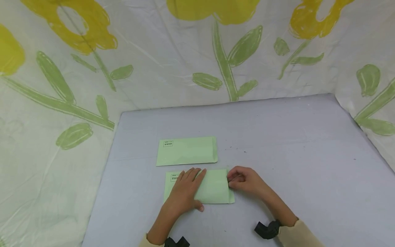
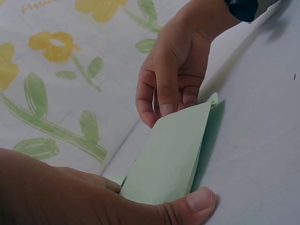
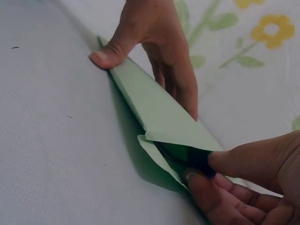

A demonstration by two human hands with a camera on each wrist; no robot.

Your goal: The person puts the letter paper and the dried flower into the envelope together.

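A pale green paper envelope (image 1: 213, 188) with a printed label at its left end lies before me. My left hand (image 1: 186, 192) holds it across its width, thumb (image 2: 201, 199) on the near edge and fingers toward the far edge. The right-hand end gapes, its flap (image 3: 157, 157) folded outward. At that mouth my right hand (image 1: 247, 180) pinches a dark blue thing (image 3: 202, 161) between thumb and fingers. Most of the thing is hidden inside the envelope, so its kind does not show.
A second green envelope (image 1: 186, 151) lies just beyond the first, similarly labelled. The table has a pale grey cover (image 1: 308, 147) with small dark specks. White sheeting (image 1: 148, 68) painted with yellow flowers hangs around its back and sides.
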